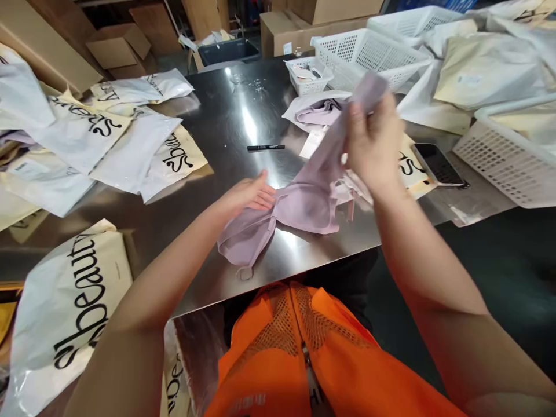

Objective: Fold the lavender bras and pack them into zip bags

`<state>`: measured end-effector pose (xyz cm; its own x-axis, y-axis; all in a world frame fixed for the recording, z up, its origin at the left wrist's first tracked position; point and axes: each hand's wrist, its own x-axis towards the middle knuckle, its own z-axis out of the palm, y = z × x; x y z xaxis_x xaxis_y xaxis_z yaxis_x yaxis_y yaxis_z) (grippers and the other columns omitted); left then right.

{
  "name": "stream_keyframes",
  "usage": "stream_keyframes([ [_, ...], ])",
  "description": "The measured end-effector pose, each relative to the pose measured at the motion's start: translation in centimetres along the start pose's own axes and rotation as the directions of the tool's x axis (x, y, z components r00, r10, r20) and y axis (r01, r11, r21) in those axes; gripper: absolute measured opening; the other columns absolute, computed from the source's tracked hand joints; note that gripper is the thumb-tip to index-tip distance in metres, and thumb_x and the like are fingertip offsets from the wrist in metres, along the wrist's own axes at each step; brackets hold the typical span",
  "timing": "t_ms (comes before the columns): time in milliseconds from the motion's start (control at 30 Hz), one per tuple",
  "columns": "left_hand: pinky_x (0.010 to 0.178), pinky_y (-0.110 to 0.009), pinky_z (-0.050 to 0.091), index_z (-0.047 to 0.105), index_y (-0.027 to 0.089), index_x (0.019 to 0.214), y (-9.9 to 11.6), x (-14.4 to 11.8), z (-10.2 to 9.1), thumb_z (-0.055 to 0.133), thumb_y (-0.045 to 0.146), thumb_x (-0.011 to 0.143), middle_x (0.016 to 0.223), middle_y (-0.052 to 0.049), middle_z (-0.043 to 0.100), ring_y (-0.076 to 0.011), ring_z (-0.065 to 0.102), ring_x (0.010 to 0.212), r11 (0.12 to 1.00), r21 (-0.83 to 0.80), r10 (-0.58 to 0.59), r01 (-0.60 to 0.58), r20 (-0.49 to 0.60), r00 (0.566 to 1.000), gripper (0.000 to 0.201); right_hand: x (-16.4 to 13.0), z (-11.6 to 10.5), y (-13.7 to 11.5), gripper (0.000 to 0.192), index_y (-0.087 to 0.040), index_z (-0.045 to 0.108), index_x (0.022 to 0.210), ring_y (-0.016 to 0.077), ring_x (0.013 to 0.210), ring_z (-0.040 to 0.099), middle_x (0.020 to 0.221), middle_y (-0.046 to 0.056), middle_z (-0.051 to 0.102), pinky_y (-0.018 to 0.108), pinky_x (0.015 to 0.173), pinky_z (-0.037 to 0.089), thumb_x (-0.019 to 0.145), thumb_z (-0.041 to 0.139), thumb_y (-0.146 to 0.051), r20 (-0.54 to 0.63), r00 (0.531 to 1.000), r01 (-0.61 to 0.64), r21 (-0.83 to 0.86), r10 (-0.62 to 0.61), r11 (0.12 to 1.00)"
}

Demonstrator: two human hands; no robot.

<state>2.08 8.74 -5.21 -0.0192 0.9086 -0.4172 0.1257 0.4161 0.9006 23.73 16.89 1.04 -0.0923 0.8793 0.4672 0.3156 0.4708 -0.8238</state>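
A lilac bra [306, 205] is stretched over the metal table, its left cup lying near the front edge with a strap loop hanging down. My right hand [376, 145] grips the raised end of its band, slightly blurred. Fingers extended, my left hand [252, 194] rests flat against the top of the left cup. Behind my right hand lies a white bag [295, 110] with more lilac fabric showing at its mouth. Pale straps or tags [347, 191] are bunched under my right wrist, partly hidden.
A black marker [266, 148] lies mid-table. Printed plastic bags [104, 130] are heaped at the left. To the right are a phone [436, 165], a white basket [512, 150] and more bags [490, 69]. A small basket [310, 84] stands at the back, near cardboard boxes [282, 32].
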Motion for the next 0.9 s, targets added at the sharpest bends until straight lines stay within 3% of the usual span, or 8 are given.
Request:
stream_keyframes([
  [67,0.081,-0.043,0.058,0.073,0.013,0.086,-0.6,-0.3,-1.4,0.043,0.077,0.083,0.086,-0.016,0.075,-0.0270,0.072,0.079,0.997,-0.074,0.032,-0.037,-0.070,0.997,0.070,-1.8,1.3,-1.8,0.035,-0.019,0.053,0.124,0.0161,0.077,0.062,0.084,0.001,0.061,0.034,0.082,0.051,0.095,0.057,-0.038,0.251,0.967,0.054,-0.030,-0.045,0.998],
  [167,0.083,-0.044,0.058,0.072,0.012,0.091,-1.5,-2.6,-4.4,0.043,0.073,0.085,0.092,-0.016,0.075,-0.0269,0.072,0.083,0.983,-0.153,0.060,-0.099,-0.242,0.968,0.068,-3.6,1.1,-3.0,0.050,-0.026,0.051,0.132,0.0150,0.070,0.066,0.092,0.001,0.066,0.030,0.067,0.055,0.089,0.061,-0.049,0.620,0.781,-0.028,0.148,-0.071,0.989],
  [300,0.088,-0.045,0.056,0.072,0.015,0.089,-3.8,-8.1,-7.5,0.059,0.062,0.080,0.091,-0.011,0.075,-0.0265,0.071,0.088,0.982,-0.066,0.112,-0.177,-0.549,0.828,0.050,-6.8,-1.3,-0.5,0.047,-0.028,0.055,0.128,0.0136,0.058,0.065,0.086,0.001,0.069,0.025,0.049,0.053,0.091,0.055,-0.056,0.654,0.748,-0.330,0.221,0.112,0.918],
  [433,0.098,-0.044,0.051,0.073,0.026,0.096,-5.9,-11.6,-7.2,0.063,0.052,0.082,0.102,-0.004,0.074,-0.0260,0.068,0.100,0.937,0.344,0.278,-0.057,-0.638,0.718,0.031,-13.9,-0.3,3.0,0.043,-0.025,0.065,0.119,0.0225,0.079,0.072,0.094,0.008,0.073,0.042,0.072,0.063,0.092,0.052,-0.056,0.837,0.464,-0.637,0.087,0.291,0.766],
  [500,0.103,-0.044,0.048,0.072,0.029,0.105,-5.9,-11.4,-6.0,0.059,0.050,0.085,0.115,-0.003,0.072,-0.0265,0.064,0.112,0.802,0.593,0.421,-0.071,-0.477,0.772,0.031,-17.1,1.1,3.6,0.040,-0.036,0.061,0.126,0.0245,0.088,0.072,0.102,0.004,0.072,0.047,0.079,0.062,0.092,0.052,-0.055,0.759,0.566,-0.607,0.120,0.322,0.786],
  [667,0.119,-0.047,0.029,0.059,0.023,0.128,-4.2,-7.8,-2.9,0.046,0.044,0.094,0.144,-0.008,0.054,-0.0245,0.040,0.141,0.556,0.776,0.530,-0.298,-0.054,0.846,0.043,-17.2,3.2,2.4,0.033,-0.030,0.066,0.121,0.0330,0.102,0.064,0.105,0.012,0.067,0.055,0.088,0.055,0.094,0.048,-0.035,0.585,0.811,0.146,-0.203,0.000,0.968],
  [833,0.113,-0.043,0.038,0.058,0.022,0.130,-3.2,-6.7,-2.0,0.030,0.049,0.100,0.136,-0.008,0.061,-0.0229,0.050,0.133,0.654,0.677,0.530,-0.337,-0.092,0.843,0.049,-12.2,6.4,3.2,0.063,-0.012,0.037,0.150,0.0345,0.146,0.027,0.153,0.017,0.038,0.059,0.117,0.026,0.088,0.044,-0.011,0.736,0.638,0.632,-0.334,-0.225,0.700],
  [900,0.110,-0.039,0.041,0.060,0.023,0.127,-3.2,-7.6,-2.2,0.028,0.051,0.100,0.134,-0.007,0.063,-0.0225,0.054,0.129,0.704,0.616,0.569,-0.354,-0.190,0.800,0.051,-9.9,8.1,3.9,0.059,-0.010,0.043,0.146,0.0351,0.137,0.042,0.145,0.019,0.049,0.058,0.112,0.032,0.087,0.043,-0.007,0.844,0.515,0.647,-0.269,-0.149,0.714],
])
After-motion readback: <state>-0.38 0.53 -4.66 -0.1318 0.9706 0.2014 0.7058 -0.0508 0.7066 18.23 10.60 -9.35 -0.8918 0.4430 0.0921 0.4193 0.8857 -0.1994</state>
